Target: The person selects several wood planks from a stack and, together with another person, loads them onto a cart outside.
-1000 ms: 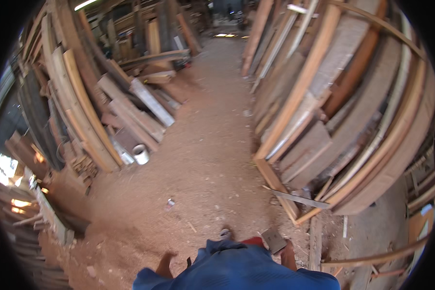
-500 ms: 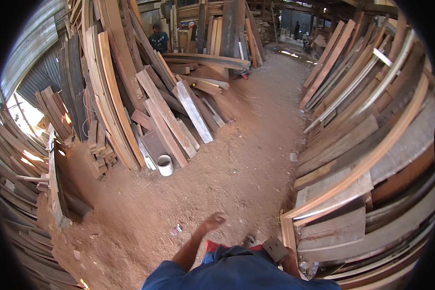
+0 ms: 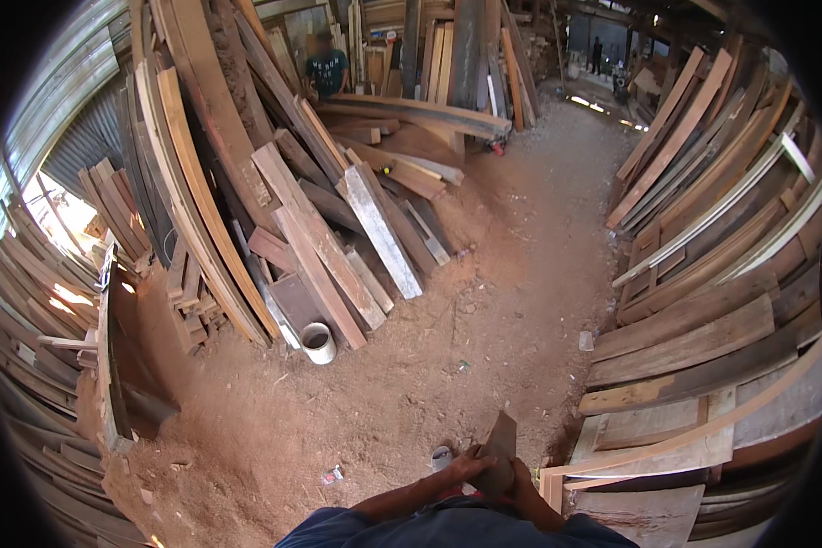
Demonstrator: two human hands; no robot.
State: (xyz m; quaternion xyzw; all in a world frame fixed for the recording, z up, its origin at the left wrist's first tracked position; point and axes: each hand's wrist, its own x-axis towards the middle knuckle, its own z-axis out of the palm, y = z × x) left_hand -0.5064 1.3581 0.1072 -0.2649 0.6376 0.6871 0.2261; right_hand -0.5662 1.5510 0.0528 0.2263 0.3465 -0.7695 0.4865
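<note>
At the lower edge, in front of my body, I hold a short brown-grey piece of wood (image 3: 499, 444). It is tilted, with its pointed-looking corner away from me. My left hand (image 3: 469, 464) grips its left side, fingers closed on the edge. On the other side my right hand (image 3: 522, 486) is closed on it lower down, its fingers partly hidden. Just beyond my left hand a shoe tip (image 3: 441, 454) shows on the sawdust-covered ground.
Planks (image 3: 382, 230) lean in a big stack ahead on the left, with a white bucket (image 3: 318, 343) at their foot. More boards (image 3: 680, 342) line the right side, beside a light wooden frame (image 3: 552, 484). Far back, a person (image 3: 327, 71) is among the timber.
My left hand, free and outstretched before, has come right and taken hold of the piece of wood. My right hand has brought the piece forward and left. The view has shifted.
</note>
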